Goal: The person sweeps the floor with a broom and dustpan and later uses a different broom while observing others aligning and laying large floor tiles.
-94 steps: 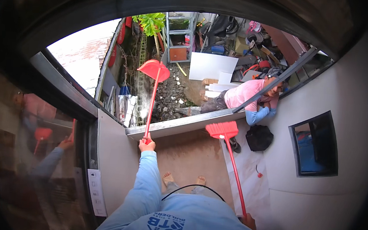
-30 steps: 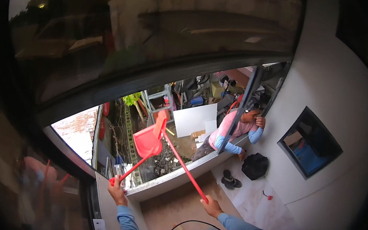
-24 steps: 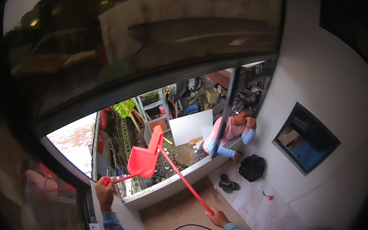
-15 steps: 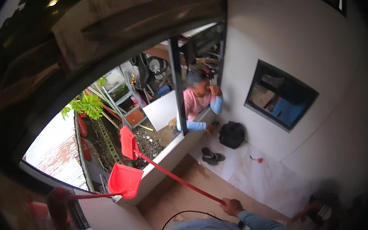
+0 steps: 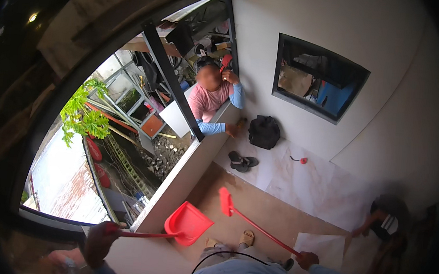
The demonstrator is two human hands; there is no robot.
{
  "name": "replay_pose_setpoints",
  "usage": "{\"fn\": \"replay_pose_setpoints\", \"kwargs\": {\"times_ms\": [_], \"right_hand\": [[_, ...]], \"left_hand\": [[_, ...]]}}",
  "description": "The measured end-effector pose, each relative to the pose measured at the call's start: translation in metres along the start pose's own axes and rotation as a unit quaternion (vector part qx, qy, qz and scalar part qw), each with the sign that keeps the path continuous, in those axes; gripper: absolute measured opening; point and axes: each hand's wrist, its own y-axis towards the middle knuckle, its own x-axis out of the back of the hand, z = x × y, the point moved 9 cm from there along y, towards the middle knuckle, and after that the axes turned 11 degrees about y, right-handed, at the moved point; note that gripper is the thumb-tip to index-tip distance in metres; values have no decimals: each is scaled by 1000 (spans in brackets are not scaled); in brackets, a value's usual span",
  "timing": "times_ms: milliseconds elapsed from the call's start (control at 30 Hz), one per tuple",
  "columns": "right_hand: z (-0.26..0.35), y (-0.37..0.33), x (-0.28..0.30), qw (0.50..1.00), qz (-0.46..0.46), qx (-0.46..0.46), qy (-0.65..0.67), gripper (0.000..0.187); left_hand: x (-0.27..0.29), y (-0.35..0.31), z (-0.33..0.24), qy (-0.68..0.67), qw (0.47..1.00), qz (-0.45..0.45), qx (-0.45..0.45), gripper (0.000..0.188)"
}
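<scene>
My left hand is closed round the handle of a red dustpan, which hangs at the low wall's inner edge. Its wide scoop looks bare inside. At the lower right, my right hand grips the end of a red broom's handle. The broom slants up and left, its small red head over the brown floor, a short way right of the dustpan. A blue sleeve covers my right arm. Below the tools, sandalled feet show on the floor.
Beyond the low wall, a person in pink leans over it. On the marble-look tiles lie a black bag, dark sandals and a small red item. Another person crouches at right.
The broom has come down from the low wall to over the floor. The dustpan has moved right with my left hand. The view has shifted, and the leaning person's raised hand is nearer the ear.
</scene>
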Motion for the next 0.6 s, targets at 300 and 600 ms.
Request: {"fn": "replay_pose_setpoints", "kwargs": {"times_ms": [300, 600], "right_hand": [[-97, 12, -142, 978, 12, -150, 142, 50], [-80, -34, -220, 936, 5, -186, 298, 58]], "left_hand": [[-169, 52, -98, -13, 986, 112, -124, 26], [-254, 104, -201, 56, 927, 201, -312, 32]]}}
